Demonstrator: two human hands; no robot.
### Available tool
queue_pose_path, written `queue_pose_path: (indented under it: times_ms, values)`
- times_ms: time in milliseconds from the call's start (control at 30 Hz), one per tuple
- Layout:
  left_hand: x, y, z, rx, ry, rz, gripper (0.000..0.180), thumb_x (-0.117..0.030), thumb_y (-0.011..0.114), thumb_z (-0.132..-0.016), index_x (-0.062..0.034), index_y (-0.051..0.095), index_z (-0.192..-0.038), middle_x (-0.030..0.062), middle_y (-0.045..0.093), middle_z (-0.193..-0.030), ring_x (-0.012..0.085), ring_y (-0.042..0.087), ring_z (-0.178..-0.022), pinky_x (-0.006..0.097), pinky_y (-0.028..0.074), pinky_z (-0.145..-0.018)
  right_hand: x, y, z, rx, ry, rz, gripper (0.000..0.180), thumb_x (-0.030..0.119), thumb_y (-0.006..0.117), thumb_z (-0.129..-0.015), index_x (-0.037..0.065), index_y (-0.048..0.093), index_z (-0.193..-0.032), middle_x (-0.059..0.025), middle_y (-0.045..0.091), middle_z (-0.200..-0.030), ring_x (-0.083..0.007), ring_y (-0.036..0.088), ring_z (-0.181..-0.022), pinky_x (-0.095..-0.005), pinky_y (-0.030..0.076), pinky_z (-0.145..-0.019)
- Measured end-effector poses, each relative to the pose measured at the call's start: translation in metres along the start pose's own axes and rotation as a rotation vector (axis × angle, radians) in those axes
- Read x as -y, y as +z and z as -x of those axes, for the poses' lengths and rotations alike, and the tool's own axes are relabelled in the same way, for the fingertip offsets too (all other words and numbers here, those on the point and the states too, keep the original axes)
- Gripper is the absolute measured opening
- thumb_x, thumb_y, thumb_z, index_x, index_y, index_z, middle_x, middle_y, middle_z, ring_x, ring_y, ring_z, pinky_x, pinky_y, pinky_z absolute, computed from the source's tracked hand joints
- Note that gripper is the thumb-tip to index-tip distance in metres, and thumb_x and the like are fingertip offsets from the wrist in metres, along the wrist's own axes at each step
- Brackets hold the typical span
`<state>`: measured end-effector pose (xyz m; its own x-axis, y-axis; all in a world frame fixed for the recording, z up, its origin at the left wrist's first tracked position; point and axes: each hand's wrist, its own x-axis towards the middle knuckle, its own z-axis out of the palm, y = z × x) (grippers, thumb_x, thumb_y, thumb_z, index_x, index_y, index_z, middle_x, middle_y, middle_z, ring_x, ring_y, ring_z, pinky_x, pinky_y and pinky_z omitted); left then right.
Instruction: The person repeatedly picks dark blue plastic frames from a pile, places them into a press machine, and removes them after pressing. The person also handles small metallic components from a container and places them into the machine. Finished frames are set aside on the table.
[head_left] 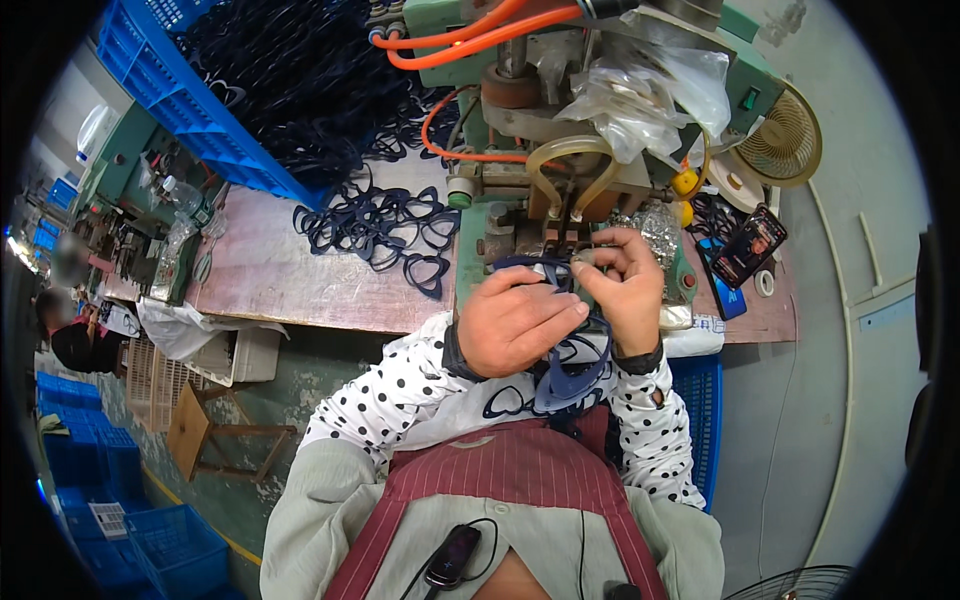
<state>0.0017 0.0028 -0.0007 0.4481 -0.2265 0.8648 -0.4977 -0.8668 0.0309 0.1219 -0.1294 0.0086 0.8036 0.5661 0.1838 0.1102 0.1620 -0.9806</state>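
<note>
My left hand (520, 322) is closed at the front of a green bench press (497, 225), its fingers bent over a dark blue looped piece (522, 262) whose ends they hide. Close beside it, my right hand (626, 290) has thumb and fingers pinched together just below the press's metal jaws (562, 236). Whatever lies in that pinch is too small to make out. Below both hands, several dark blue, ear-pointed frame pieces (572, 378) hang over my lap. More such frames (385, 222) lie tangled on the worktable at the left.
A blue crate (205, 110) heaped with dark frames stands at the back left. Orange hoses (470, 42) and plastic bags (650, 90) hang over the press. Two phones (748, 246) and a small fan (785, 135) are at the right. A wooden stool (190, 432) stands lower left.
</note>
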Motion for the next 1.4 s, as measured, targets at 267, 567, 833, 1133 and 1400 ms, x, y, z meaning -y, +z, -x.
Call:
queue_pose_path:
  times_ms: [267,567,833,1133,1400]
  values:
    - [0.001,0.006,0.002,0.094,0.027,0.204,0.039,-0.004,0.069,-0.074,-0.0023,0.065,-0.113,0.0086,0.069,-0.102,0.0216,0.064,-0.082,0.039,0.049,-0.083,0.0,0.003,-0.006,-0.019,-0.008,0.137,0.04,0.002,0.074,-0.074,0.0,0.054,-0.109,-0.0051,0.068,-0.084,-0.0038,0.055,-0.068,-0.0184,0.04,-0.056]
    - [-0.004,-0.006,-0.006,0.097,0.165,0.271,0.043,-0.009,0.066,-0.071,-0.0053,0.065,-0.114,0.008,0.066,-0.104,0.0227,0.063,-0.085,0.043,0.046,-0.089,-0.005,0.02,-0.013,-0.037,-0.057,-0.124,0.043,-0.001,0.073,-0.075,-0.002,0.05,-0.112,-0.0044,0.067,-0.08,-0.0046,0.056,-0.07,-0.0196,0.044,-0.06]
    - [0.017,0.017,0.0,0.201,0.17,0.446,0.048,-0.003,0.063,-0.069,-0.0015,0.062,-0.117,0.0102,0.062,-0.11,0.0269,0.059,-0.096,0.045,0.045,-0.094,-0.069,-0.088,-0.034,-0.49,-0.177,0.817,0.034,0.01,0.071,-0.078,0.007,0.061,-0.11,-0.0096,0.071,-0.085,-0.023,0.068,-0.074,-0.0333,0.051,-0.068]
    - [0.016,0.02,0.003,0.204,0.183,0.422,0.048,-0.004,0.062,-0.067,-0.0016,0.062,-0.115,0.0094,0.063,-0.107,0.0243,0.057,-0.087,0.043,0.045,-0.089,-0.1,-0.097,-0.016,-0.253,-0.401,1.401,0.021,0.021,0.076,-0.072,0.013,0.07,-0.09,-0.008,0.063,-0.109,-0.032,0.052,-0.109,-0.0488,0.037,-0.092]
    - [0.009,-0.005,0.01,0.183,0.119,0.183,0.046,-0.023,0.066,-0.078,-0.0182,0.06,-0.123,0.0076,0.053,-0.135,0.0235,0.053,-0.114,0.052,0.033,-0.101,-0.108,-0.107,-0.019,-0.432,-0.425,1.093,0.011,0.02,0.065,-0.084,0.009,0.065,-0.088,-0.0077,0.064,-0.083,-0.0305,0.057,-0.084,-0.0429,0.041,-0.077]
